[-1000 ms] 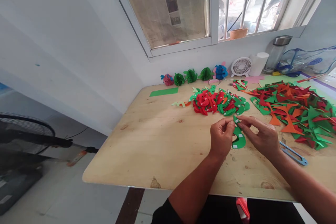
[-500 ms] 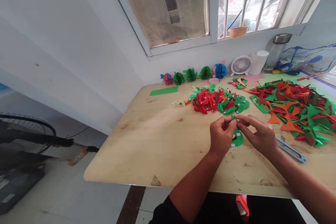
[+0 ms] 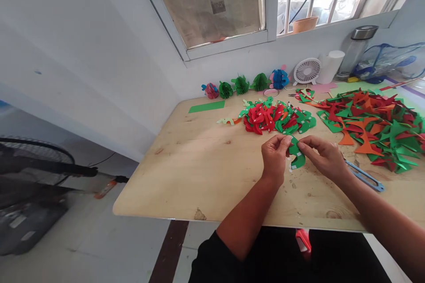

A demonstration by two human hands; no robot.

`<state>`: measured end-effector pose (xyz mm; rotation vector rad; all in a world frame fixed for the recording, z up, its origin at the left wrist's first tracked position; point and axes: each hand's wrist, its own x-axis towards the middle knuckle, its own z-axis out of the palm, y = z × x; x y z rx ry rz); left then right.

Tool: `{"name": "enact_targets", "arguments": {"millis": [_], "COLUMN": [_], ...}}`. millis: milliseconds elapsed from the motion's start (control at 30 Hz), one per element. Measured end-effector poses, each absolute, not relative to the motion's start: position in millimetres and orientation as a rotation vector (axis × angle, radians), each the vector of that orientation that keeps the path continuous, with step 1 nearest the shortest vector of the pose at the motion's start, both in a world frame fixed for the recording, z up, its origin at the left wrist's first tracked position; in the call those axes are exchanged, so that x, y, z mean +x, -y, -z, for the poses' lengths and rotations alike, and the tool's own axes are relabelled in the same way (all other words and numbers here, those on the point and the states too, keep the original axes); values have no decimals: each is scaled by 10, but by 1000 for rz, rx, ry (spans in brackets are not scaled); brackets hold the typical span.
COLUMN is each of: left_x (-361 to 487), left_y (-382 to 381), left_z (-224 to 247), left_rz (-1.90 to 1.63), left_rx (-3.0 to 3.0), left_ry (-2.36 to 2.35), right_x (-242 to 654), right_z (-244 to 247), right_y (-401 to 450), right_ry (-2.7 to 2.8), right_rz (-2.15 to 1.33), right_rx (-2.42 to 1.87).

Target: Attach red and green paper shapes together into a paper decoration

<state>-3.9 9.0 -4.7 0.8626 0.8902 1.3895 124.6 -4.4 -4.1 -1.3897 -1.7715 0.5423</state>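
A curved green paper piece [image 3: 298, 160] with small white patches is held above the wooden table, near its front. My left hand [image 3: 275, 154] pinches its upper left edge between thumb and fingers. On the other side, my right hand [image 3: 321, 154] has its fingertips closed on the upper right edge. A small whitish scrap hangs by the piece's lower left side. Just beyond my hands lies a heap of red and green cut shapes [image 3: 262, 117], many with white patches.
A large pile of red, green and orange scraps [image 3: 375, 124] covers the right side. A blue cutter [image 3: 365, 177] lies beside my right forearm. Along the wall stand paper figures [image 3: 241, 84], a white fan [image 3: 307, 71] and a bottle [image 3: 355, 48]. A green strip [image 3: 206, 106] lies back left.
The green piece is raised and turned, with more of its surface showing. My hands are slightly farther apart. The whitish scrap now shows beside it. The camera view has shifted slightly.
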Motion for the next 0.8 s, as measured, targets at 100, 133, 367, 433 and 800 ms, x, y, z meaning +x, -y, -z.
{"name": "enact_targets", "arguments": {"millis": [100, 133, 367, 433, 800], "left_x": [-38, -38, -40, -42, -20], "left_y": [-88, -87, -81, -75, -8], "left_z": [44, 43, 67, 75, 61], "left_rz": [-1357, -1339, -1179, -1132, -1137], "left_rx": [838, 833, 898, 934, 1138], "left_ry": [-894, -896, -850, -832, -786], "right_x": [1260, 1264, 1303, 1325, 1374], "right_z": [69, 77, 54, 57, 117], "right_y": [21, 13, -13, -23, -65], "right_ry": [1680, 1630, 1258, 1199, 1052], "right_rz": [-702, -744, -800, -779, -780], "right_rx": [-1328, -1307, -1225, -1198, -1122]}}
